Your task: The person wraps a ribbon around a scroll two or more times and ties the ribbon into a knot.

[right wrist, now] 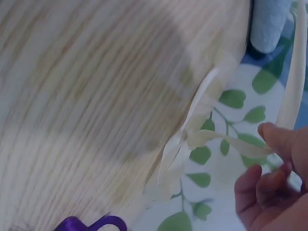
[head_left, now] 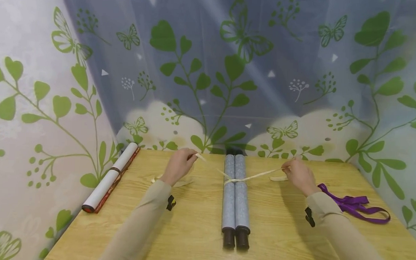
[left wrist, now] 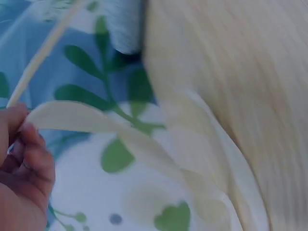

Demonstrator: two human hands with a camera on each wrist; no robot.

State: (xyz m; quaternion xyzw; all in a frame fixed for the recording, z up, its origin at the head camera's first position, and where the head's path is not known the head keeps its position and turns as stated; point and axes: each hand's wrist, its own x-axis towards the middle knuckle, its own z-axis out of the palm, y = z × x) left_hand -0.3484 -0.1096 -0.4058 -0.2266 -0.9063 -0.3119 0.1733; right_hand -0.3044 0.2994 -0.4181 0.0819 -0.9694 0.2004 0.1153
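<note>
Two rolled scrolls (head_left: 235, 207), pale blue-grey with dark brown end knobs, lie side by side on the table. A cream ribbon (head_left: 261, 174) goes across both and crosses over itself near their middle. My left hand (head_left: 179, 165), left of the scrolls, pinches one length between thumb and fingers. On the other side my right hand (head_left: 300, 176) pinches the other length, drawn out straight from the scrolls. In the left wrist view, a loose tail of ribbon (left wrist: 77, 115) trails from the left hand to the table. The right wrist view has another tail of ribbon (right wrist: 207, 135) hanging from the right hand.
A white scroll (head_left: 106, 180) with a red patterned edge and a brown tie lies along the left edge of the wooden table (head_left: 190, 236). A purple ribbon (head_left: 355, 204) lies in loops at the right. Behind rises a leaf-and-butterfly patterned curtain (head_left: 209, 103).
</note>
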